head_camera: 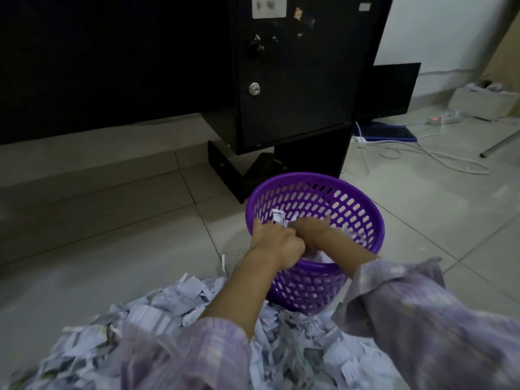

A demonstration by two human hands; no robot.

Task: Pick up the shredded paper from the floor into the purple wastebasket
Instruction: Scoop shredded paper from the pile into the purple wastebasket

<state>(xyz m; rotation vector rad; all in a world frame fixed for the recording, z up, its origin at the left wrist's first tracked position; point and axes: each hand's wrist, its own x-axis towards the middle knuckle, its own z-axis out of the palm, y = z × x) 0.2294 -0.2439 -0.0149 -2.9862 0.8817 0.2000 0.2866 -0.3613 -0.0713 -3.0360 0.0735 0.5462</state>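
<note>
Both hands together over the mouth of the purple wastebasket (315, 220), left hand (277, 243) and right hand (312, 230) curled round one shared clump of shredded paper (280, 216), white strips poking up between the fingers. Some strips already inside, against the far wall. Basket upright on the tiled floor (112, 249), just in front of the dark cabinet (295, 80). Large heap of shredded paper (183, 302) left on the floor, close to the near side of the basket and spreading under both sleeves (422, 319).

Likely trouble from here: strips slipping past the near rim on release, since the clump sits near that edge rather than the centre. Light basket, forearms resting across its rim, so probably easy to tip or shove toward the cabinet. Loose sleeves dragging through the heap, scattering strips wider. Thin pieces perhaps escaping through the mesh holes.
</note>
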